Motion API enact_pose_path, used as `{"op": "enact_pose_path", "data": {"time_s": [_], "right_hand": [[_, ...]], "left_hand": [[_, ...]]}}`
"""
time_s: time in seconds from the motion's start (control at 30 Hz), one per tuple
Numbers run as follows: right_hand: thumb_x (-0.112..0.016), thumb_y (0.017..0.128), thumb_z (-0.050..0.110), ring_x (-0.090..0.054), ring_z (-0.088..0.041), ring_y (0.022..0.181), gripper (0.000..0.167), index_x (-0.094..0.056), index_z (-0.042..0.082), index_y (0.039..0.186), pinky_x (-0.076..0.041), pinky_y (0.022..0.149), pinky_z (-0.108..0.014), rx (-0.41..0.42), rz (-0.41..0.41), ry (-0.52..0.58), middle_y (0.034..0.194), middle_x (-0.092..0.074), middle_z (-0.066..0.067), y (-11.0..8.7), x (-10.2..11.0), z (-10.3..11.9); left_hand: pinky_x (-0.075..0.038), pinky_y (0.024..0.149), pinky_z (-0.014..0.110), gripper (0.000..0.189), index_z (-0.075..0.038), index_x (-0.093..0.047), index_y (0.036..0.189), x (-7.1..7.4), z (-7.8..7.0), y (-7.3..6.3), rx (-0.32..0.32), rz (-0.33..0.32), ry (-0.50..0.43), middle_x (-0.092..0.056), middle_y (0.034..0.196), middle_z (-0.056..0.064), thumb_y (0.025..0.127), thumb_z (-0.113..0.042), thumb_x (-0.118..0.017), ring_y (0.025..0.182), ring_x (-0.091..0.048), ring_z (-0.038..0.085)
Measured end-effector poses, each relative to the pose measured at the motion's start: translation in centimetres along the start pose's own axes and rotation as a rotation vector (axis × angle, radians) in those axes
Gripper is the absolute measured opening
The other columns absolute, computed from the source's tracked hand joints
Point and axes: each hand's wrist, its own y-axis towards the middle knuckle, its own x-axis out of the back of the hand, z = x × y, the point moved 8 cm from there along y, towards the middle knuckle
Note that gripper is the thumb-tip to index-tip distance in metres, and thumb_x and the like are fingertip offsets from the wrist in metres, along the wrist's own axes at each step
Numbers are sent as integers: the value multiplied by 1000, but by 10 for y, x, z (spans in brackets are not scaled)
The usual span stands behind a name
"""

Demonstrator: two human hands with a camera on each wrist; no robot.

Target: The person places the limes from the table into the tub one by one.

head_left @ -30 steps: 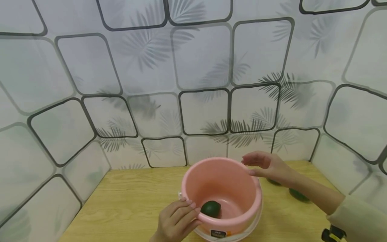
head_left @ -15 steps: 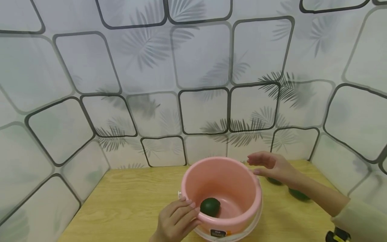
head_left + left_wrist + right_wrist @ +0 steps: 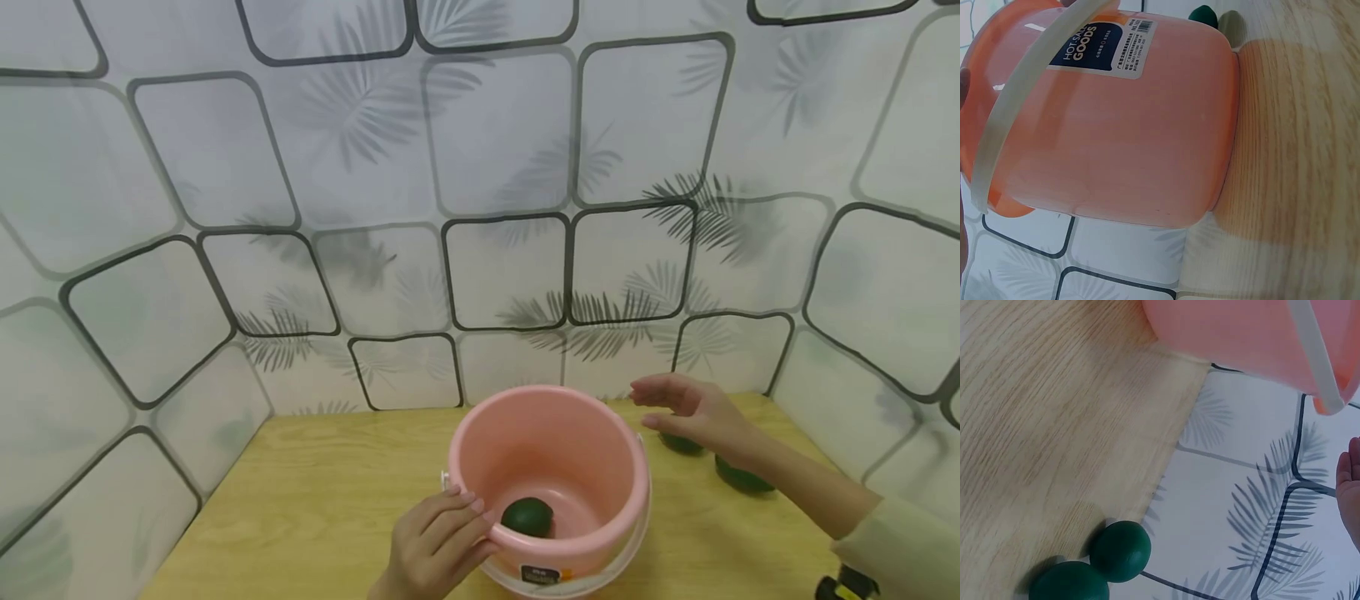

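A pink bucket (image 3: 555,425) stands upright on the table, its white handle (image 3: 1019,94) hanging down at the front. Inside, on the bottom near the left side, lies a dark green rounded object (image 3: 527,517) like a small avocado. My left hand (image 3: 438,540) grips the bucket's near-left rim, fingers over the edge and thumb lower on the outside. To the right of the bucket, apart from it, my right hand (image 3: 701,417) hovers with fingers extended and thumb apart, holding nothing. Below and beyond it, two more smooth dark green objects (image 3: 1121,551) sit on the table.
The pale wood table (image 3: 322,500) ends at a patterned back wall (image 3: 405,375), with side walls (image 3: 847,392) closing in left and right. Part of the green pair is hidden behind my right hand and forearm in the head view.
My right hand has drawn away from the bucket's right rim, moving to the right. The green object in the bucket has rocked slightly. My left hand keeps its place on the rim.
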Motion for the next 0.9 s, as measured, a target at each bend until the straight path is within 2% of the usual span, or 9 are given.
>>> {"op": "enact_pose_path", "data": {"time_s": [0.23, 0.5, 0.7, 0.9], "right_hand": [[-62, 87, -5, -60, -1, 104, 36, -54, -5, 122, -56, 80, -19, -14, -33, -55, 112, -64, 13, -3, 9, -6], [-62, 87, -5, -60, -2, 105, 35, -54, -4, 122, -55, 81, -19, -18, -32, -52, 113, -64, 14, -7, 11, -12], [-63, 86, -4, -59, 3, 104, 34, -57, -1, 120, -55, 80, -16, -49, -92, -74, 111, -64, 18, -13, 18, -19], [-64, 86, -3, -60, 4, 102, 32, -57, -4, 118, -53, 81, -14, -71, -127, -91, 109, -64, 18, -18, 23, -25]], "left_hand": [[-59, 62, 30, 26, -1, -72, 79, 0, 0, 0, -7, 4, -7, -69, 74, 8, 89, -24, -67, 68, -66, 20], [-59, 62, 30, 26, -1, -72, 78, 0, 0, 1, -19, 2, -3, -69, 74, 8, 88, -24, -68, 67, -66, 19], [-59, 61, 29, 26, -1, -72, 78, 0, 0, 2, -25, 5, 0, -69, 74, 8, 88, -25, -68, 68, -66, 19], [-59, 60, 29, 26, -2, -72, 77, 1, -1, 3, -43, 2, 8, -69, 74, 8, 88, -25, -68, 68, -66, 18]]}}
